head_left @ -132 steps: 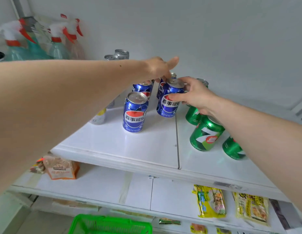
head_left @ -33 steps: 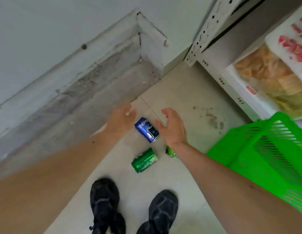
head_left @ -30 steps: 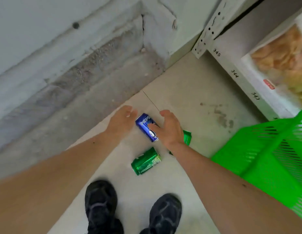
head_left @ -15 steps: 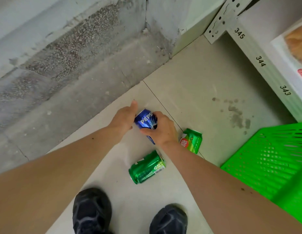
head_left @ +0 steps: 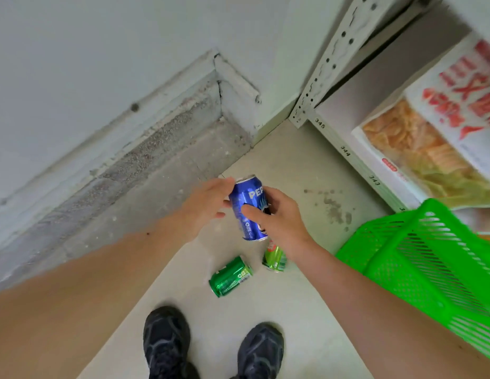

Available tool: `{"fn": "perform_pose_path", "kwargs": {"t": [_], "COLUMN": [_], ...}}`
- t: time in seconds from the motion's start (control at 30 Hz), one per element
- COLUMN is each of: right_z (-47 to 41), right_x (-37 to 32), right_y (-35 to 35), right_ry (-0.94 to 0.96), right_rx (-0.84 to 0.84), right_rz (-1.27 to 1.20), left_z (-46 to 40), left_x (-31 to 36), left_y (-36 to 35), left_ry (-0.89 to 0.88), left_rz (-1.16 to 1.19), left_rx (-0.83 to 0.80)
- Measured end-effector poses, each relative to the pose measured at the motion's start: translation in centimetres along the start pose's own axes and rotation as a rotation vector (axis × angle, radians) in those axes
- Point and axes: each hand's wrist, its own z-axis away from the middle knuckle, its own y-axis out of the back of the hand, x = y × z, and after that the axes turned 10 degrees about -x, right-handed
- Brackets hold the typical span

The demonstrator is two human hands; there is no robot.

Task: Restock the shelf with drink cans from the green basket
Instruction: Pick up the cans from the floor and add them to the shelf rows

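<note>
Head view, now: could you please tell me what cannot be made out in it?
- Green basket: cut off by the right edge; its contents are not visible.
- Blue can: label partly covered by the right hand; the left hand touches its side.
- Nearer green can: upper part hidden behind the blue can and the right wrist.
- Snack bag: blurred print, cut off by the right edge.

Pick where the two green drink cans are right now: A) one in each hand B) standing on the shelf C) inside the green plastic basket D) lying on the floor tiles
D: both green drink cans, one and the other, lie on their sides on the pale floor tiles, outside the green plastic basket; the right hand holds only the blue Pepsi can.
</note>
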Motion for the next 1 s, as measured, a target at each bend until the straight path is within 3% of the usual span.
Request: {"fn": "perform_pose_path", "kwargs": {"t": [0.23,0.5,0.73,1.0], "right_z": [10.7,23.7,34.4,45.1], "right_x": [-15.2,-29.7,-38.9,-43.6], "right_y": [6.0,11.7,15.4,17.6], "right_ry": [0.129,0.324,0.515,0.622], "right_rx": [-0.047,0.014,0.184,0.470], "right_rz": [-0.181,-0.315,-0.312,-0.272], "left_z": [11.8,25.6,35.5,43.4], "left_x": [13.7,27.6,35.7,40.9], "left_y": [-2.6,-8.2,-14.4,-21.1], "left_ry": [-0.151,-0.337,-0.564,-0.734], "left_rz": [-0.022,0.021,-0.138,-0.337], "left_rx": [-0.247,-0.479,-0.577,-0.676]}}
